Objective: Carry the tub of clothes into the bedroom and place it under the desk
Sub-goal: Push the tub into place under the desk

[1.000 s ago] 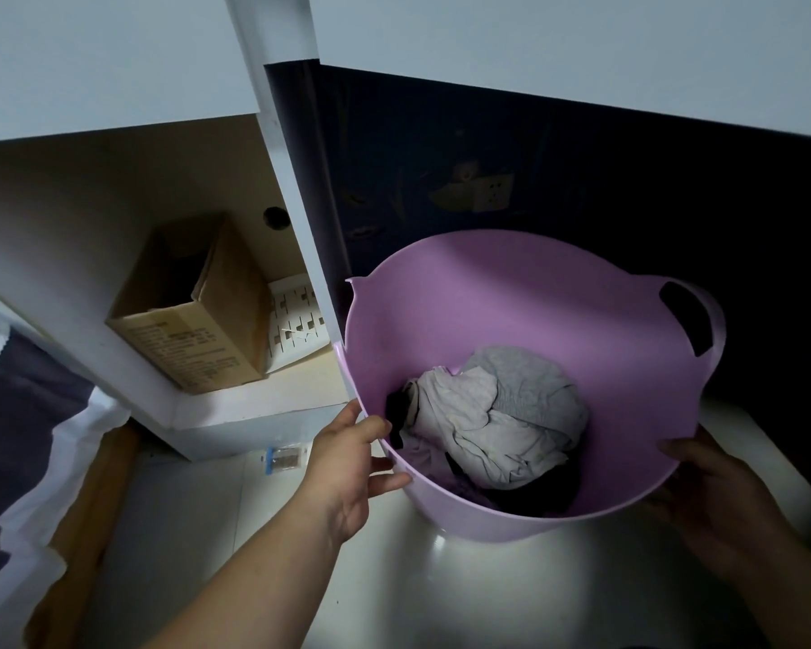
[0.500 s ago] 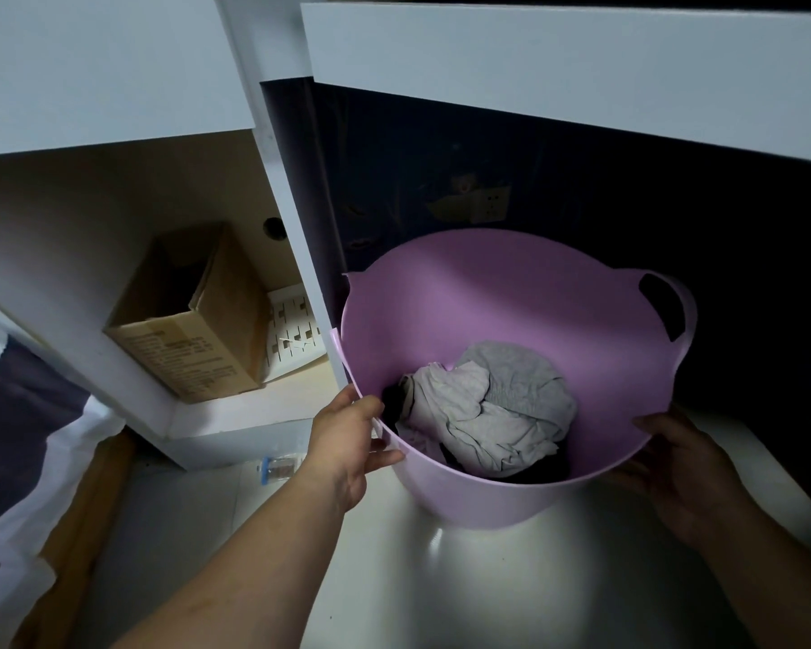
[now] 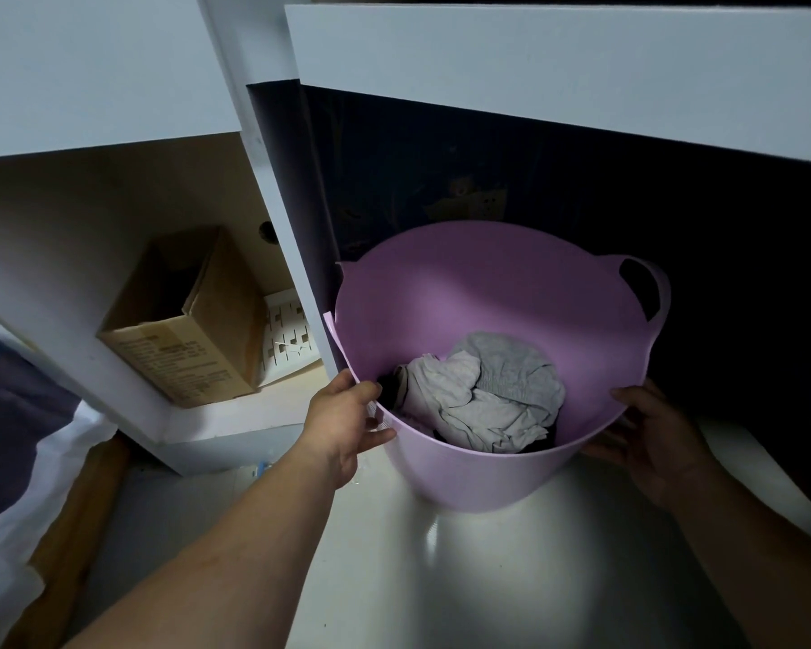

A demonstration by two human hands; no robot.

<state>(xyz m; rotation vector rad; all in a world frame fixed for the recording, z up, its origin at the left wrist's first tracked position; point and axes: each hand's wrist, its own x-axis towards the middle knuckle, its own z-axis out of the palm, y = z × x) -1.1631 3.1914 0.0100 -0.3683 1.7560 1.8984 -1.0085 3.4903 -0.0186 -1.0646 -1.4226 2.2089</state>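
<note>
A lilac plastic tub (image 3: 478, 292) with loop handles stands on the pale floor, its far half inside the dark opening beneath the white desk (image 3: 558, 72). Crumpled grey clothes (image 3: 492, 391) lie in its bottom. My left hand (image 3: 347, 414) grips the tub's near left rim, thumb over the edge. My right hand (image 3: 647, 428) presses flat against the outside of the tub's near right wall, fingers spread. The tub's left edge touches the desk's white upright panel (image 3: 282, 227).
Left of the panel, a low shelf holds an open cardboard box (image 3: 183, 330) and a white slotted item (image 3: 291, 339). Bedding (image 3: 15, 414) and a wooden rail (image 3: 80, 517) lie at far left. A wall socket (image 3: 469, 203) shows on the dark back wall.
The tub has slid away from me, deeper under the desk, and both hands have followed it forward. The view has dropped slightly.
</note>
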